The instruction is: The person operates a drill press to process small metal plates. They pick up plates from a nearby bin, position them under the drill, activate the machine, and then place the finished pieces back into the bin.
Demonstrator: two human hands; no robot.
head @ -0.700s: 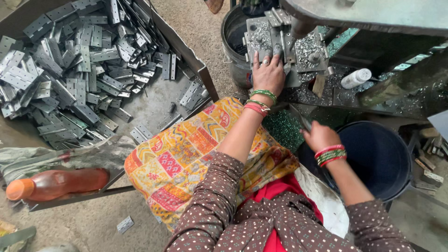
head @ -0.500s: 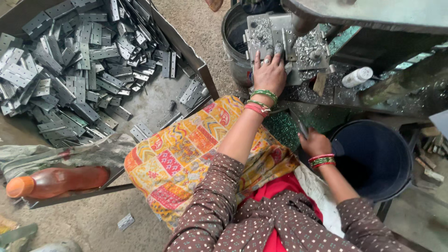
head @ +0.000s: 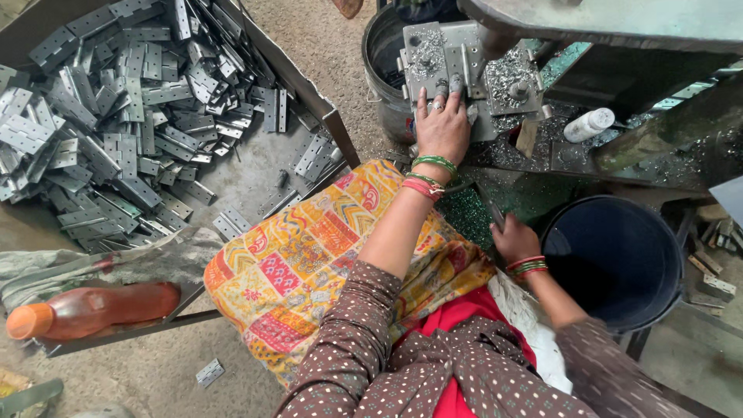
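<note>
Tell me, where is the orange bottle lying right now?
In the head view, the orange bottle lies on its side at the lower left, on the near edge of the tray of metal hinges, left of the patterned cloth on the person's lap.

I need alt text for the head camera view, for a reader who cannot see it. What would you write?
Seen from above, a seated person presses the left hand on a metal plate of a machine littered with shavings. The right hand is lower, beside a dark bucket. To the left, a tray holds a pile of grey metal hinges, with an orange bottle below.
</note>
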